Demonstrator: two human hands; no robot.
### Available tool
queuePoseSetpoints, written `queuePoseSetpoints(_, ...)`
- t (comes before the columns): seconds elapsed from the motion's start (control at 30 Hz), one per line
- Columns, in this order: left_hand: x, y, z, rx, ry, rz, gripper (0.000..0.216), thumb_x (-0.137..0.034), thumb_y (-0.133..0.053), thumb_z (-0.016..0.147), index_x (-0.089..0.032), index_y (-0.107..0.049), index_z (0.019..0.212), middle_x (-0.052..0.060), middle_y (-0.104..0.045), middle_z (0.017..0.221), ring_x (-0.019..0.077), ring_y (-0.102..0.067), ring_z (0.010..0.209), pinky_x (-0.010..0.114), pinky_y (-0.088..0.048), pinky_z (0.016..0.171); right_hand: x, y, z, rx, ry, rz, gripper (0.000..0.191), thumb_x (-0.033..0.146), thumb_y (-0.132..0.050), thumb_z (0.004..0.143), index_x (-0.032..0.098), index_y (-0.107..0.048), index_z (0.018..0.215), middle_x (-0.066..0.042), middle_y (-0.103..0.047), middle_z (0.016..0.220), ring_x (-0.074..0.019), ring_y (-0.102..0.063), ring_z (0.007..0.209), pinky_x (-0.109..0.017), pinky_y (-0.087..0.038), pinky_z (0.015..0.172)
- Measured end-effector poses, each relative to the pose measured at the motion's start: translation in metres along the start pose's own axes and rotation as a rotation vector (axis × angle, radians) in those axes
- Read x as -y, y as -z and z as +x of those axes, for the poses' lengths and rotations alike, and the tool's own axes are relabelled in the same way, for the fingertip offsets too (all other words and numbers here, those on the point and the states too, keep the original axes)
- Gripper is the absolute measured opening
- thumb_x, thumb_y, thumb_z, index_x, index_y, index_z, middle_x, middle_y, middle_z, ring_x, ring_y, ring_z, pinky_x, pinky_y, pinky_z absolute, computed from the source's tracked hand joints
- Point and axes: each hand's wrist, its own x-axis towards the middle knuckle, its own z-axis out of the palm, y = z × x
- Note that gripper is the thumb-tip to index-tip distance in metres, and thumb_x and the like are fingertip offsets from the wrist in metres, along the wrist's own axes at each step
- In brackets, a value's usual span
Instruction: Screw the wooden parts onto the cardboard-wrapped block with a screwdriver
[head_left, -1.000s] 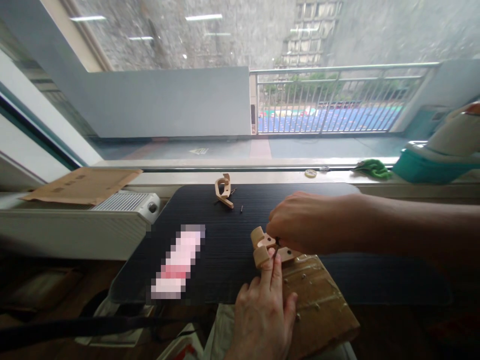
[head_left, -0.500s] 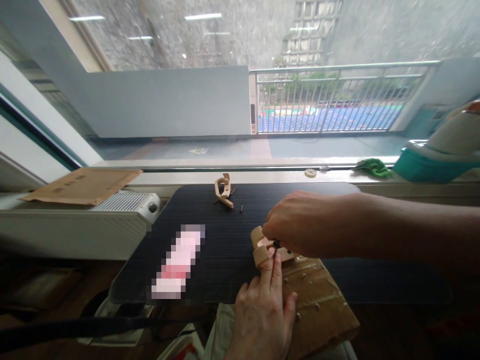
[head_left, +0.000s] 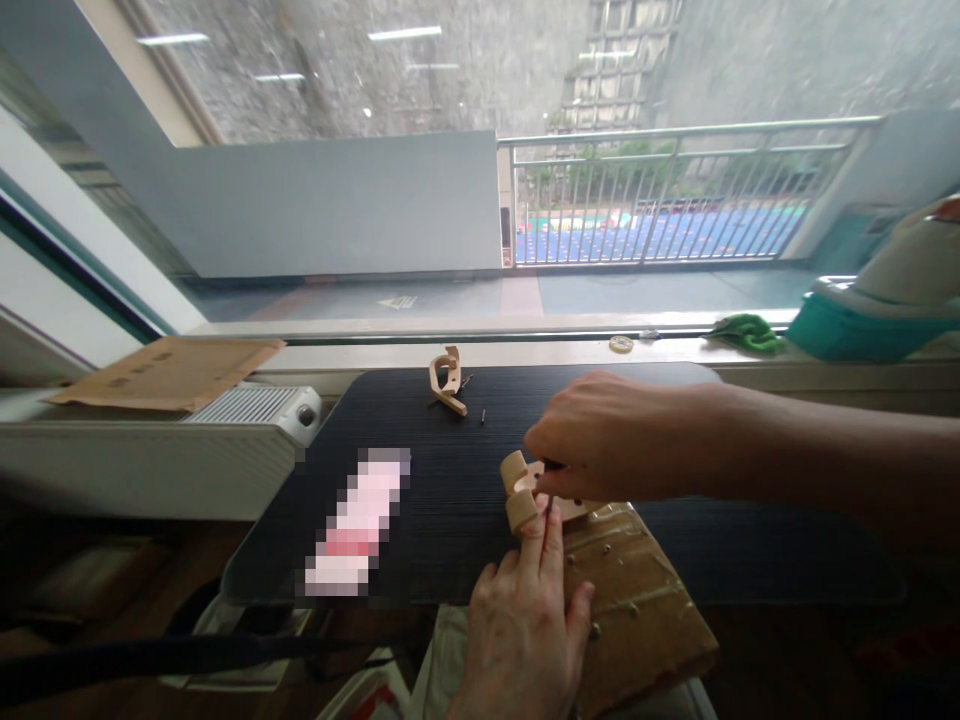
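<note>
A small pale wooden piece (head_left: 520, 490) with rounded ends lies on the black table (head_left: 450, 500), at the far corner of a brown cardboard sheet (head_left: 637, 600). My left hand (head_left: 525, 620) lies on the cardboard with two fingers stretched forward, pressing on the wooden piece. My right hand (head_left: 600, 440) reaches in from the right and hovers over the piece, its fingers pinched on a small dark thing I cannot make out.
A second wooden part (head_left: 447, 381) and loose small screws (head_left: 482, 414) lie at the table's far edge. A blurred pink object (head_left: 352, 525) lies at the left. A radiator (head_left: 247, 405) carries a cardboard sheet (head_left: 165, 370). A green cloth (head_left: 746, 335) rests on the sill.
My right hand has lifted slightly and shifted left over the wooden piece. My left hand has stayed pressed in place.
</note>
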Motion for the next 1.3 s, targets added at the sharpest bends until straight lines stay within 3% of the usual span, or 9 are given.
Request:
queuePoseSetpoints(0.13,0.0,0.002,0.0,0.009,0.007,-0.015,0.058,-0.03,-0.043,0.088,-0.01,-0.03,0.141,0.015,-0.031,0.147,0.0241,-0.062,0.099,0.035,-0.052,0.081,-0.009,-0.007,-0.007,-0.117,-0.086,0.062,0.025,0.026,-0.047,0.084,0.016,-0.062,0.067,0.0,-0.053,0.053,-0.0075,-0.031,0.044,-0.026,-0.02,0.047)
queuePoseSetpoints(0.23,-0.001,0.004,0.0,0.036,0.012,-0.026,0.058,-0.029,-0.042,0.088,-0.011,-0.029,0.141,0.014,-0.028,0.148,0.0243,-0.06,0.104,0.035,-0.051,0.082,-0.02,-0.017,-0.021,-0.297,-0.174,0.179,0.02,0.027,-0.049,0.083,0.019,-0.061,0.069,0.003,-0.052,0.054,-0.007,-0.033,0.045,-0.024,-0.022,0.047)
queuePoseSetpoints(0.4,-0.001,0.008,0.0,0.073,0.008,-0.042,0.056,-0.027,-0.042,0.088,-0.015,-0.03,0.141,0.014,-0.027,0.148,0.0252,-0.059,0.108,0.038,-0.051,0.084,-0.027,-0.052,-0.045,-0.49,-0.361,0.467,0.02,0.038,-0.053,0.084,0.022,-0.063,0.081,0.004,-0.055,0.06,-0.0084,-0.044,0.051,-0.021,-0.031,0.049)
queuePoseSetpoints(0.57,-0.001,0.008,0.001,0.087,0.021,-0.024,0.059,-0.028,-0.041,0.088,-0.009,-0.028,0.141,0.016,-0.027,0.148,0.0257,-0.059,0.108,0.038,-0.052,0.084,-0.016,-0.083,-0.051,-0.643,-0.453,0.611,0.025,0.043,-0.049,0.087,0.02,-0.06,0.082,0.004,-0.05,0.058,-0.0094,-0.04,0.052,-0.022,-0.033,0.049)
queuePoseSetpoints(0.7,-0.002,0.006,0.0,0.097,0.026,-0.016,0.06,-0.027,-0.041,0.087,-0.007,-0.027,0.141,0.016,-0.027,0.147,0.0247,-0.058,0.11,0.036,-0.052,0.084,-0.004,-0.089,-0.045,-0.679,-0.448,0.616,0.022,0.036,-0.047,0.088,0.02,-0.057,0.078,0.006,-0.047,0.056,-0.0082,-0.037,0.049,-0.021,-0.031,0.049)
queuePoseSetpoints(0.9,-0.001,0.006,0.0,0.085,0.025,-0.021,0.059,-0.029,-0.041,0.087,-0.008,-0.028,0.141,0.014,-0.022,0.149,0.0254,-0.057,0.112,0.037,-0.051,0.087,0.003,-0.089,-0.032,-0.727,-0.325,0.584,0.016,0.033,-0.052,0.087,0.019,-0.056,0.08,0.005,-0.053,0.062,-0.0075,-0.042,0.054,-0.021,-0.031,0.054)
queuePoseSetpoints(1.3,-0.001,0.007,0.001,0.091,0.02,-0.015,0.059,-0.029,-0.041,0.087,-0.008,-0.028,0.141,0.011,-0.019,0.15,0.0253,-0.058,0.11,0.036,-0.052,0.086,0.004,-0.087,-0.025,-0.676,-0.324,0.511,0.019,0.036,-0.051,0.088,0.02,-0.056,0.079,0.005,-0.055,0.063,-0.0083,-0.043,0.055,-0.022,-0.028,0.055)
